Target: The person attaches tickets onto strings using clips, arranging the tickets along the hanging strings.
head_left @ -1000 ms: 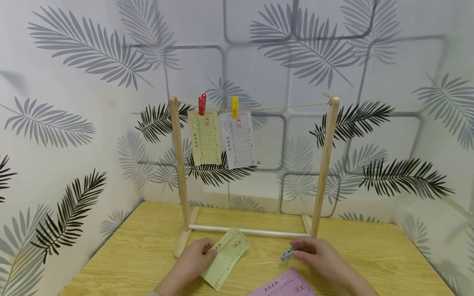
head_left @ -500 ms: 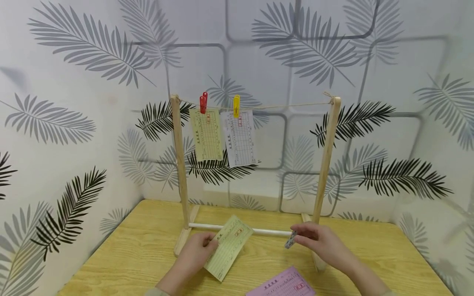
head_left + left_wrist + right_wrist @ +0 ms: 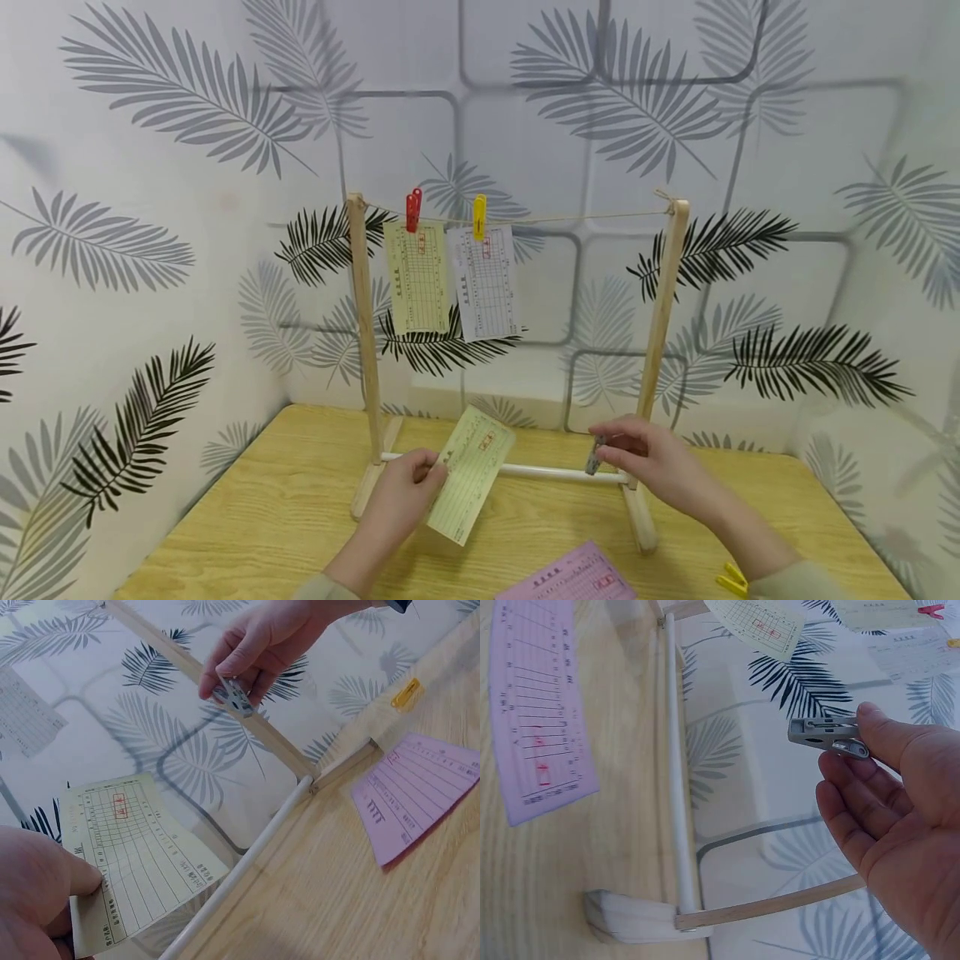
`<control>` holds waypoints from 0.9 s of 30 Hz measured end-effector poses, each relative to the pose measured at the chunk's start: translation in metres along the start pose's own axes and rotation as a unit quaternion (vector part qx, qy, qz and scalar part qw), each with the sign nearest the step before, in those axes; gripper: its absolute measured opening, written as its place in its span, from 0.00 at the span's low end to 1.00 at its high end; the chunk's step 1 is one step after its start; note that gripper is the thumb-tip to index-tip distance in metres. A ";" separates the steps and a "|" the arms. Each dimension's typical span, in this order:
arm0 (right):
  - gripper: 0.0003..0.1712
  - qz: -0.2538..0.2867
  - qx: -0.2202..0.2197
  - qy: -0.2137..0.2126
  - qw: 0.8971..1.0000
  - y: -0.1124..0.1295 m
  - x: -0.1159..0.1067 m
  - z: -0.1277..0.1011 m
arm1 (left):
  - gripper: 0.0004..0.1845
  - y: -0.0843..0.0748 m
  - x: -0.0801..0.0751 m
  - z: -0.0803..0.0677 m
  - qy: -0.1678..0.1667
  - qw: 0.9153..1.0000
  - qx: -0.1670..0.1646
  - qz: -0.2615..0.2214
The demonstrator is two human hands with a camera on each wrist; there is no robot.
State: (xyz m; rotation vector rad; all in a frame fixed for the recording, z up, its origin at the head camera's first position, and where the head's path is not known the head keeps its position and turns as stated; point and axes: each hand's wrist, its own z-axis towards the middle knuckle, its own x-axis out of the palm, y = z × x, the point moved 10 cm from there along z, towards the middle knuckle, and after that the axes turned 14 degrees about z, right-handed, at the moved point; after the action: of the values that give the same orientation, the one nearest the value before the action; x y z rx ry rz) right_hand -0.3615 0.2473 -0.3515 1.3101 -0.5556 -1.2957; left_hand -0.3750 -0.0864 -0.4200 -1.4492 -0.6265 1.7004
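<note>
My left hand (image 3: 407, 493) pinches a pale yellow-green printed slip (image 3: 474, 475) by its left edge, holding it tilted above the table; the left wrist view shows the thumb on the front of this slip (image 3: 135, 855). My right hand (image 3: 656, 462) pinches a grey clothespin (image 3: 827, 735) between thumb and fingers, in front of the rack's right post. On the string (image 3: 585, 217) of the wooden rack hang a yellow slip (image 3: 417, 283) under a red clothespin (image 3: 412, 211) and a white slip (image 3: 484, 287) under a yellow clothespin (image 3: 479, 217).
A pink slip (image 3: 572, 575) lies on the wooden table (image 3: 247, 517) near its front. Another yellow clothespin (image 3: 732, 579) lies by the right forearm. The rack has a left post (image 3: 363, 333), a right post (image 3: 663, 317) and a white bottom bar (image 3: 558, 473). A patterned wall stands behind.
Both hands have risen and moved toward the rack, the left with the yellow-green slip, the right with the grey clothespin. The clothespin has turned more upright.
</note>
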 end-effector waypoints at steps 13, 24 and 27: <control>0.22 -0.060 -0.013 -0.042 0.997 0.058 -0.017 0.016 | 0.10 -0.018 -0.002 0.004 -0.042 0.999 -0.015 -0.025; 0.22 -0.118 -0.060 -0.063 0.989 0.110 -0.030 0.027 | 0.13 -0.044 -0.008 0.008 -0.065 0.996 0.016 -0.056; 0.23 -0.131 -0.067 -0.067 0.987 0.123 -0.032 0.031 | 0.12 -0.052 -0.010 0.010 -0.077 0.995 0.024 -0.055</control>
State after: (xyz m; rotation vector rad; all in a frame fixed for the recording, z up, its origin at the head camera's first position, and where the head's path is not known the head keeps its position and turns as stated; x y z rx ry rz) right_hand -0.3529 0.2358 -0.2212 1.2176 -0.3890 -1.6189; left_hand -0.3712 -0.0643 -0.3716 -1.2359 -0.7308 1.7393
